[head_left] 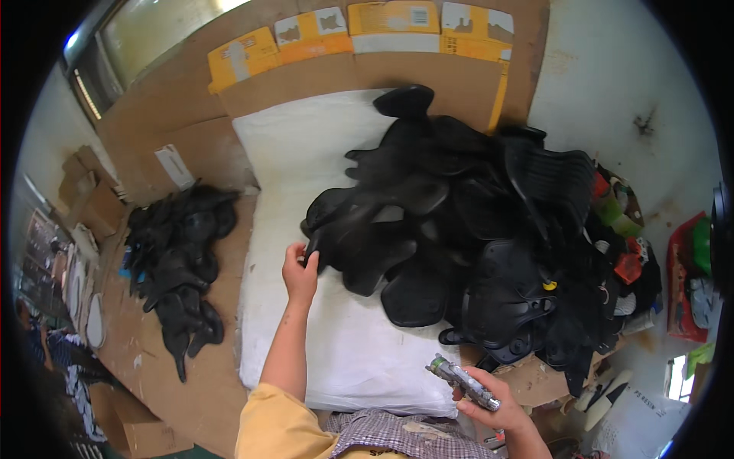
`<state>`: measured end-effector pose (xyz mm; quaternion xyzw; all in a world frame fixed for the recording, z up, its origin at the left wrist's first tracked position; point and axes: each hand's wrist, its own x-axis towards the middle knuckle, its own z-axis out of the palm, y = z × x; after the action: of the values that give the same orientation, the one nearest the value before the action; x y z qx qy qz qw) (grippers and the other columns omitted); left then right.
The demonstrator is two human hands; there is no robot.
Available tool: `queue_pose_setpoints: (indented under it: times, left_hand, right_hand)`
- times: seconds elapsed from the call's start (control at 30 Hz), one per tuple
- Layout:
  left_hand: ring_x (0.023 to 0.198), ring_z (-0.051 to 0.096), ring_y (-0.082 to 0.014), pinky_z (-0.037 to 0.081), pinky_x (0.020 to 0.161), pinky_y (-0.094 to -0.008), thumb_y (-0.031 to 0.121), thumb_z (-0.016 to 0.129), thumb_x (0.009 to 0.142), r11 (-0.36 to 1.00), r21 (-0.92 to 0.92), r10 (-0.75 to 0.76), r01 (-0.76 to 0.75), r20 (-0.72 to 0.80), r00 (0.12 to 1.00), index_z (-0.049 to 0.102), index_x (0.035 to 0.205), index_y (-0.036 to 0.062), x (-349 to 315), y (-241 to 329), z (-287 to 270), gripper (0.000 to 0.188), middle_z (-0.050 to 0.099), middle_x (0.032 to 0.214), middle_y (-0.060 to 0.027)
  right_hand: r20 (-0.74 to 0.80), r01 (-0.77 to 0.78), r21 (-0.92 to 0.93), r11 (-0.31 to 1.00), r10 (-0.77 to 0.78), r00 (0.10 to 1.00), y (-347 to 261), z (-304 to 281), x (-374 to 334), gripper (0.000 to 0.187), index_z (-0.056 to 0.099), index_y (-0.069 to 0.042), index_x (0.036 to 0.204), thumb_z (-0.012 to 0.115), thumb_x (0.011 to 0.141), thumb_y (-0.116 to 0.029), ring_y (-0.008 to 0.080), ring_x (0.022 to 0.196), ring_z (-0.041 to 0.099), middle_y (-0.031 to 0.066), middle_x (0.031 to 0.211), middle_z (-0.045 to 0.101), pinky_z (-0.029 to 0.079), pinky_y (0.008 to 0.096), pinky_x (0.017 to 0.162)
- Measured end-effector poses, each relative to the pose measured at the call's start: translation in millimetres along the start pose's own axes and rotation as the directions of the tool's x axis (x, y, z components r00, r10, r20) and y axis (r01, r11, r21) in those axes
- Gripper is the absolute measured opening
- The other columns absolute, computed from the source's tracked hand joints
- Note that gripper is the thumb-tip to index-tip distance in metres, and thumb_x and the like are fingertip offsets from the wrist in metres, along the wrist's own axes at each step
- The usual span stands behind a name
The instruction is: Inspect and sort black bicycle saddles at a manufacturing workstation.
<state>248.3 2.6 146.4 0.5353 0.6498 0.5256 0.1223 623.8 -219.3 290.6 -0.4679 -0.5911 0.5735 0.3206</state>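
Observation:
My left hand is closed on the near-left edge of a black moulded part, thumb on one side and the fingers partly hidden behind it. This part lies against the left side of a large heap of similar black, smooth, curved pieces. Close to my body on the right, my right hand grips a worn silver-grey hand tool. A green ring shows near the tool's tip, which points up and left toward the heap; its exact kind I cannot make out. The tool touches none of the pieces.
A white padded sheet lies under the heap. Another pile of black parts sits on brown cardboard to the left. Cardboard with yellow box panels stands at the back. A red bin and mixed clutter line the right side.

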Motion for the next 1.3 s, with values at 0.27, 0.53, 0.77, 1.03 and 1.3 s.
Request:
queue_pose_setpoints:
  times: [0.27, 0.53, 0.77, 1.03, 1.3]
  left_hand:
    - [0.082, 0.064, -0.0182, 0.054, 0.068, -0.0377, 0.016, 0.057, 0.092, 0.267, -0.813, -0.810, 0.517, 0.102, 0.578, 0.056, 0.102, 0.0112, -127, -55, -115, 0.011, 0.064, 0.098, -0.0048]
    - [0.076, 0.063, -0.0148, 0.052, 0.066, -0.0313, 0.014, 0.059, 0.090, 0.270, -0.797, -0.798, 0.541, 0.128, 0.588, 0.055, 0.102, 0.0107, -170, -51, -121, 0.013, 0.064, 0.092, -0.0025]
    - [0.072, 0.060, -0.0128, 0.050, 0.062, -0.0291, 0.012, 0.062, 0.088, 0.298, -0.806, -0.776, 0.512, 0.108, 0.622, 0.052, 0.095, 0.0108, -147, -57, -135, 0.012, 0.060, 0.086, -0.0013]
    - [0.117, 0.045, -0.0287, 0.035, 0.100, -0.0459, 0.021, 0.064, 0.087, 0.434, -0.861, -0.722, 0.265, -0.156, 0.674, 0.027, 0.142, 0.0115, -25, -96, -190, 0.067, 0.033, 0.141, -0.0131]
    - [0.102, 0.054, -0.0256, 0.044, 0.091, -0.0375, 0.019, 0.070, 0.080, 0.561, -0.309, -0.762, 0.768, 0.168, 0.625, 0.053, 0.121, 0.0014, 75, -149, -9, 0.048, 0.058, 0.113, -0.0135]
  right_hand:
    - [0.193, -0.018, 0.109, 0.994, -0.003, 0.981, -2, 15, 18, 0.054, 0.052, -0.002, 0.127, 0.075, 0.079, -0.011, 0.0122, 0.084, 0.062, 0.0073, 0.093, 0.066, 0.050, 0.0276, 0.076]
    - [0.081, 0.061, 0.199, 0.978, -0.079, 0.994, -36, 56, 51, 0.051, 0.052, 0.004, 0.125, 0.072, 0.082, -0.013, 0.0116, 0.085, 0.060, 0.0082, 0.095, 0.064, 0.049, 0.0268, 0.076]
    - [0.121, 0.000, 0.117, 0.993, -0.014, 0.993, -43, 66, 38, 0.049, 0.053, 0.005, 0.123, 0.072, 0.080, -0.010, 0.0092, 0.082, 0.060, 0.0045, 0.092, 0.064, 0.048, 0.0245, 0.074]
    - [-0.085, 0.003, 0.118, 0.993, 0.007, 0.996, -29, 65, 37, 0.053, 0.049, 0.003, 0.128, 0.071, 0.081, -0.011, 0.0132, 0.086, 0.061, 0.0081, 0.095, 0.065, 0.049, 0.0278, 0.079]
    - [-0.140, -0.079, 0.046, 0.996, 0.084, 0.987, -45, 80, 71, 0.054, 0.051, 0.000, 0.127, 0.073, 0.081, -0.018, 0.0137, 0.085, 0.063, 0.0079, 0.092, 0.066, 0.050, 0.0274, 0.077]
